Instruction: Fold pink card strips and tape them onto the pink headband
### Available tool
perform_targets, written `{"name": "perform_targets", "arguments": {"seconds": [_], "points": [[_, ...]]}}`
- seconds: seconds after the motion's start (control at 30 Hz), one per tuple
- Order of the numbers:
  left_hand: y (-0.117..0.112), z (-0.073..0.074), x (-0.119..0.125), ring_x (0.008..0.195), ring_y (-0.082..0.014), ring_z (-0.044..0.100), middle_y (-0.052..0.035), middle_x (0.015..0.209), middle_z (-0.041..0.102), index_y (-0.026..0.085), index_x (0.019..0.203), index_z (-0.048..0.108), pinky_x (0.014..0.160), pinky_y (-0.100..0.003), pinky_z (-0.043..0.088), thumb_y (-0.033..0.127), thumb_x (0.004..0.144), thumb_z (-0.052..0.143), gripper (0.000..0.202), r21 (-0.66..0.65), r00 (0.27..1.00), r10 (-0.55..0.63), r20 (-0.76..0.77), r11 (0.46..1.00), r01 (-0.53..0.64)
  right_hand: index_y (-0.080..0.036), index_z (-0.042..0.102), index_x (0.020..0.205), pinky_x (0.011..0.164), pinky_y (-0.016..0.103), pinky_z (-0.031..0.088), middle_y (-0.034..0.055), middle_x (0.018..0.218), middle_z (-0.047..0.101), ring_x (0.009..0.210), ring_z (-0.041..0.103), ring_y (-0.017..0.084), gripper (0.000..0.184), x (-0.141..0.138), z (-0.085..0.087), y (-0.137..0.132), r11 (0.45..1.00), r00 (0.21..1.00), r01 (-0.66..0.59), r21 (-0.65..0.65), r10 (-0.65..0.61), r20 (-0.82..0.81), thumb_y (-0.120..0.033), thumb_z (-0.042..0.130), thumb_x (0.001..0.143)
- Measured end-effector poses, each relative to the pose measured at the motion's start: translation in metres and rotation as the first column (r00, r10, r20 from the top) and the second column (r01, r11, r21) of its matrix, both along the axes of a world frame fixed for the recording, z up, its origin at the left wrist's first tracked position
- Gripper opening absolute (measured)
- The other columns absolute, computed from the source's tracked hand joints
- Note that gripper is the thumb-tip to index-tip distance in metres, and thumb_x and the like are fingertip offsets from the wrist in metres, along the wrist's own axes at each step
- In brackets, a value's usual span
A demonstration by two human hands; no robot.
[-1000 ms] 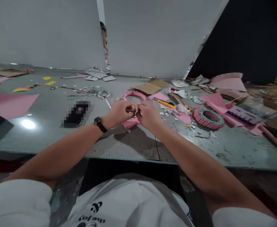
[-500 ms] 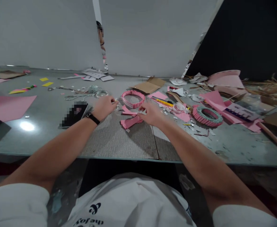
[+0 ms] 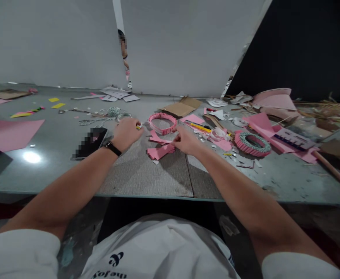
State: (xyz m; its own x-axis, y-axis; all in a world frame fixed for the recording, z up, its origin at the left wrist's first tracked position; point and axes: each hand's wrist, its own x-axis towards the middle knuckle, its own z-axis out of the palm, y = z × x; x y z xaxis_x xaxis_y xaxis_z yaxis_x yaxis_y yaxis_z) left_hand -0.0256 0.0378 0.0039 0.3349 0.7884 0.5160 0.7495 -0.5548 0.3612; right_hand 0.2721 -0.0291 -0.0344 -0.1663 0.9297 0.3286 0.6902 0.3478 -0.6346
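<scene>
My left hand (image 3: 127, 132), with a black band on its wrist, rests low over the table with its fingers curled together. A small pale and yellowish thing shows at its fingertips, too small to name. My right hand (image 3: 187, 142) is closed at the near ends of several pink paper strips (image 3: 161, 151), thumb and fingers pinching a strip. The strips lie crossed on a grey wood-grain board (image 3: 146, 178). Just beyond them stands a pleated pink paper ring (image 3: 162, 130), touched by neither hand.
To the right lie a yellow cutter (image 3: 200, 126), a tape roll (image 3: 218, 134) and a pink ring with green-white cord (image 3: 253, 144). Brown cardboard (image 3: 180, 107) sits behind. At left are a dark pixelated object (image 3: 91, 142), cord (image 3: 113, 112) and pink paper (image 3: 11, 133).
My right fingers have closed more on the pink strips, which have shifted slightly. My left hand has barely moved. The view has shifted a little.
</scene>
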Motion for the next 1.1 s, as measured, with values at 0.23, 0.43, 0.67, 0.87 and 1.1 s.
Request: {"name": "perform_targets", "arguments": {"seconds": [0.23, 0.43, 0.67, 0.87, 1.1], "points": [[-0.04, 0.015, 0.033, 0.084, -0.0208, 0.071, -0.0075, 0.094, 0.083, 0.02, 0.098, 0.082, 0.08, -0.034, 0.052, 0.04, 0.101, 0.072, 0.023, -0.109, 0.932, -0.362, 0.023, 0.926, 0.362, -0.026, 0.067, 0.129, 0.07, 0.034, 0.059, -0.001, 0.084, 0.08, 0.076, 0.077, 0.022, 0.046, -0.003, 0.01, -0.004, 0.985, 0.99, -0.138, 0.104, 0.139, -0.002, -0.008, 0.072, 0.088], [-0.053, 0.012, 0.04, 0.073, -0.017, 0.066, -0.0044, 0.083, 0.081, 0.02, 0.088, 0.081, 0.068, -0.03, 0.046, 0.039, 0.096, 0.072, 0.022, -0.279, 0.861, -0.501, 0.089, 0.817, 0.505, -0.026, 0.068, 0.127, 0.071, 0.033, 0.06, -0.0013, 0.085, 0.079, 0.075, 0.075, 0.019, 0.036, -0.008, 0.014, -0.003, 0.972, 0.964, -0.184, 0.145, 0.208, -0.169, -0.027, 0.083, 0.095], [-0.048, 0.014, 0.037, 0.071, -0.0162, 0.064, -0.0029, 0.079, 0.077, 0.02, 0.086, 0.081, 0.067, -0.031, 0.048, 0.036, 0.092, 0.073, 0.019, -0.361, 0.889, -0.354, 0.291, 0.82, 0.445, -0.026, 0.076, 0.118, 0.078, 0.036, 0.059, 0.0046, 0.1, 0.082, 0.09, 0.074, 0.022, 0.039, -0.012, 0.029, -0.012, 0.986, 0.808, -0.165, 0.03, 0.152, -0.57, -0.048, 0.088, 0.088], [-0.053, 0.01, 0.043, 0.076, -0.0155, 0.067, -0.005, 0.085, 0.077, 0.017, 0.088, 0.082, 0.075, -0.031, 0.055, 0.043, 0.081, 0.092, 0.028, -0.41, 0.696, -0.142, 0.704, 0.719, 0.561, -0.028, 0.085, 0.103, 0.087, 0.042, 0.062, 0.0109, 0.125, 0.084, 0.113, 0.076, 0.03, 0.047, -0.017, 0.044, -0.027, 0.881, 0.475, -0.451, -0.142, 0.103, -0.874, -0.073, 0.075, 0.095], [-0.069, 0.016, 0.05, 0.084, -0.0169, 0.073, -0.0043, 0.091, 0.079, 0.017, 0.086, 0.08, 0.086, -0.035, 0.061, 0.033, 0.075, 0.097, 0.026, -0.385, 0.487, -0.003, 0.873, 0.606, 0.696, -0.033, 0.087, 0.112, 0.101, 0.05, 0.063, 0.009, 0.125, 0.084, 0.126, 0.073, 0.034, 0.062, -0.028, 0.043, -0.036, 0.808, 0.41, -0.582, -0.089, 0.197, -0.891, -0.089, 0.068, 0.093]]}}
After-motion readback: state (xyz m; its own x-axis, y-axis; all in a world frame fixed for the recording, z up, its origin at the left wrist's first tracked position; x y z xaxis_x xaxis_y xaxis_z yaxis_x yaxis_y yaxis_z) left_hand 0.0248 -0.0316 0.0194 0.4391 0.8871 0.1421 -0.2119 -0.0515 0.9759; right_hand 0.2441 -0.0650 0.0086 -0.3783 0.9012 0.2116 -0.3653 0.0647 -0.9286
